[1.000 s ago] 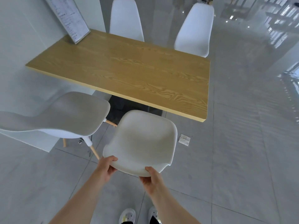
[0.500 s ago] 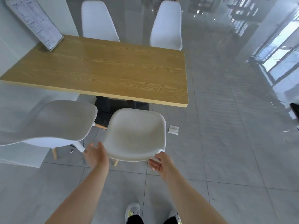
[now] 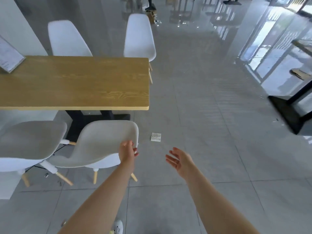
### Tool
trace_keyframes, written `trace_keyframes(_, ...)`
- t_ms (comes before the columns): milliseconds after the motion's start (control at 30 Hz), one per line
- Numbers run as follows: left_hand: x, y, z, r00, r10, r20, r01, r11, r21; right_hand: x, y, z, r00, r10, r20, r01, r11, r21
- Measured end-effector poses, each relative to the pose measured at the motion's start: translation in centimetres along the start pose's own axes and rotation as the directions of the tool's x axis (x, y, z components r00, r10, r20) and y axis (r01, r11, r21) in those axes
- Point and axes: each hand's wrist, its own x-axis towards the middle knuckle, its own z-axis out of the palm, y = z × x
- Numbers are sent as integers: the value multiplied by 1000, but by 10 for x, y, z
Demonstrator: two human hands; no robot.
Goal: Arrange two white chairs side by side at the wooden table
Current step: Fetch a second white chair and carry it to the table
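Two white shell chairs with wooden legs stand side by side on the near side of the wooden table [image 3: 76,81]. The left chair [image 3: 32,141] is partly cut off by the frame edge. The right chair [image 3: 101,142] stands just in front of the table's black base. My left hand [image 3: 127,152] hovers at the right edge of that chair's back, fingers loosely apart and holding nothing. My right hand [image 3: 179,159] is open over the bare floor, well to the right of the chair.
Two more white chairs [image 3: 67,39] [image 3: 139,38] stand at the table's far side. A framed sign [image 3: 8,56] leans at the table's left end. A paper scrap [image 3: 155,137] lies on the grey tiles. Another table's black base [image 3: 290,112] is at the right.
Both hands have let go of the right chair's back. The right hand has swung out to the right over the floor, and my view has turned right.
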Motion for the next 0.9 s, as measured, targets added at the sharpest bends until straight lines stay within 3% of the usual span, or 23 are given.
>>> trace_keyframes(200, -72, -10, 131, 975, -90, 205, 98, 995, -32, -29, -142, -112, 975, -211, -72, 216, 973, 82)
trace_keyframes(400, -82, 43, 252, 928, -2, 373, 9, 1000, -16, -9, -236, -139, 960, -276, -41, 279, 953, 122)
trace_keyframes(900, 79, 175, 504, 942, 13, 336, -1, 999, -35, 176, -481, -95, 964, -265, -34, 267, 958, 107)
